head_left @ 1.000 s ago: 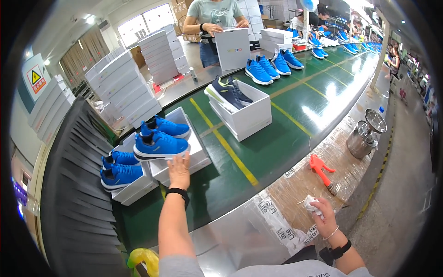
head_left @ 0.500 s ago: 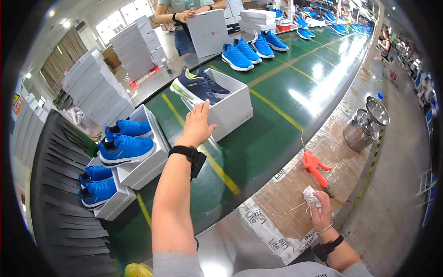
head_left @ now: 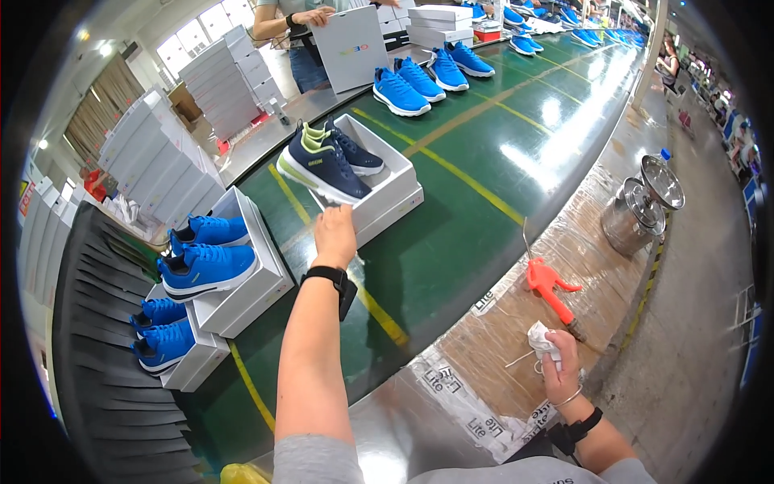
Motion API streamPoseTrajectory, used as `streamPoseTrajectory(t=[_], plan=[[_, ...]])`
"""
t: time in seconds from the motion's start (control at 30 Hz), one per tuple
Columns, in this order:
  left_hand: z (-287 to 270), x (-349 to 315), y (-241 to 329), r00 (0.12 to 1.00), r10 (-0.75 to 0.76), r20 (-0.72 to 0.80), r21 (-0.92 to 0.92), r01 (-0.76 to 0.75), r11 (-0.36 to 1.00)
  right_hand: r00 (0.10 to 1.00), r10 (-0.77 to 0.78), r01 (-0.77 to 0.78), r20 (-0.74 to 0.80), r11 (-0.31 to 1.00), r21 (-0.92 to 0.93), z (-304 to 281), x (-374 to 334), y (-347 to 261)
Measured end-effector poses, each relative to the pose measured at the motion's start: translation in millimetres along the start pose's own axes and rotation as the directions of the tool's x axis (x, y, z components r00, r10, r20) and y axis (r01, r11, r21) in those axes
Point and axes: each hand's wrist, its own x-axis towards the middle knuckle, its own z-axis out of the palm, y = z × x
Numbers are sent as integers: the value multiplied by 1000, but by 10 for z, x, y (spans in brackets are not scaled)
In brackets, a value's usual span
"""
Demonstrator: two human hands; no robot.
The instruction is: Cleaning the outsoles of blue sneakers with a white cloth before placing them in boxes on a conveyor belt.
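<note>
Fingers [head_left: 343, 211] of your left hand [head_left: 334, 235] are bent and close together against the near wall of a white shoe box [head_left: 391, 202]; whether they are clamped on it, you cannot tell from this side. Your right hand [head_left: 564, 363], lower and well apart, has its fingers and thumb closed on a crumpled white wad [head_left: 542, 339], from which a thin pale strand sticks out. You wear a black wristband [head_left: 329, 276] on the left wrist and another dark strap on the right, with a thin bracelet beside it.

Just beyond your left fingertips, the nearer navy shoe [head_left: 318, 171] lies tilted across the box's rim, lime green at its heel; the other navy shoe [head_left: 355, 149] lies behind it. The box stands on the green belt [head_left: 459, 210] with its open side up.

To your left, two more white boxes bear pairs of blue shoes [head_left: 208, 268], near a black strip curtain [head_left: 105, 339]. By your right hand, an orange-red air gun [head_left: 550, 289] lies on the brown-covered bench [head_left: 492, 347], with a metal canister [head_left: 633, 222] farther along. Across the belt, a co-worker's hand [head_left: 314, 16] touches an upright white panel [head_left: 351, 55], beside four blue trainers [head_left: 419, 81].
</note>
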Motion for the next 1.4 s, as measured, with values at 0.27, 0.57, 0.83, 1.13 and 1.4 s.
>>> streamPoseTrajectory(t=[0.27, 0.57, 0.83, 1.13, 1.4], plan=[[-254, -272, 209, 973, 180, 144, 60, -190, 980, 1000, -2, 2, -5, 1000, -6, 10, 18, 25], [-1441, 72, -16, 850, 525, -38, -124, -525, 842, 1000, -14, 14, -5, 1000, 9, 4, 16, 25], [-1496, 599, 172, 681, -135, 720, 258, -82, 963, 1000, -25, 25, 0, 1000, -14, 40, 28, 17], [-1627, 455, 144, 629, 59, 775, 354, -511, 783, 997, -50, 52, -51, 998, 41, 9, 26, 48], [-2974, -107, 517, 825, 192, 532, 354, -423, 834, 987, -117, 124, -112, 991, 57, 5, -73, 94]])
